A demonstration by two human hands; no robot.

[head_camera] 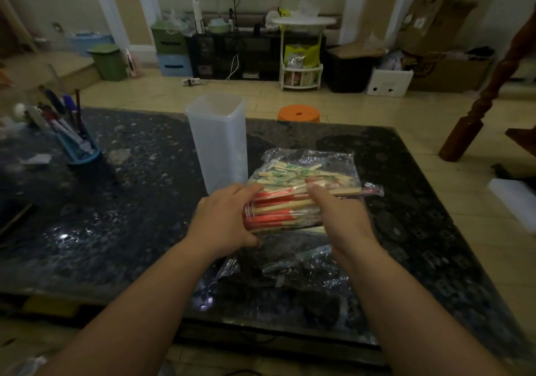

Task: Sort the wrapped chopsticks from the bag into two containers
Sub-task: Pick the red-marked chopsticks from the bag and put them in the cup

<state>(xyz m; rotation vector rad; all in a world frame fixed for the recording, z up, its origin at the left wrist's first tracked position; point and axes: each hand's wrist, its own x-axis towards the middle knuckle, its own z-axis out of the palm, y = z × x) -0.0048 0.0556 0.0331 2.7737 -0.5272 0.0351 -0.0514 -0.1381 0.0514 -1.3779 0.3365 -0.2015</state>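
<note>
Near the middle of the tabletop [130, 201], the left grip [223, 219] curls round one end of the bundle of red-wrapped chopsticks [278, 210], and the right grip [339, 216] closes over its top. The smooth wrappers may slide out and scatter if either grip loosens. Just behind lies the bag [304, 170] with green ones. The tall clear container [220, 138], toward the far edge, could tip if bumped.

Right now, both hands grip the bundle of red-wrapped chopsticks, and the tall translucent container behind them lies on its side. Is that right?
No. The head view shows the tall translucent container standing upright, not on its side. The rest holds: the left hand and the right hand both grip the bundle of red-wrapped chopsticks.
</note>
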